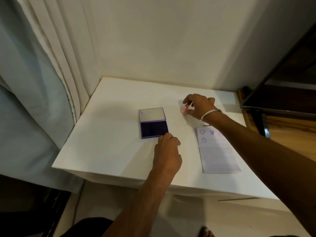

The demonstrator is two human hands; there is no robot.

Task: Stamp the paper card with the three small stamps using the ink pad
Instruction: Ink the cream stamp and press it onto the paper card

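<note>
Head view: one ink pad (153,123), four prints (202,131).

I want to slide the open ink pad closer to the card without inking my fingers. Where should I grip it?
Grip the ink pad by its purple tray's left and right outer edges, coming from above at the near end. The dark inked face lies bare and the lid is folded flat at the far side; the left hand already touches the near right corner.

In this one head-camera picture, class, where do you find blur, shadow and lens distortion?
Head view: the pink stamp at the right hand is smeared by blur; a soft shadow falls on the table left of the open ink pad; the wide lens bends the table's edges and the curtain; the marks on the card stay readable.
</note>
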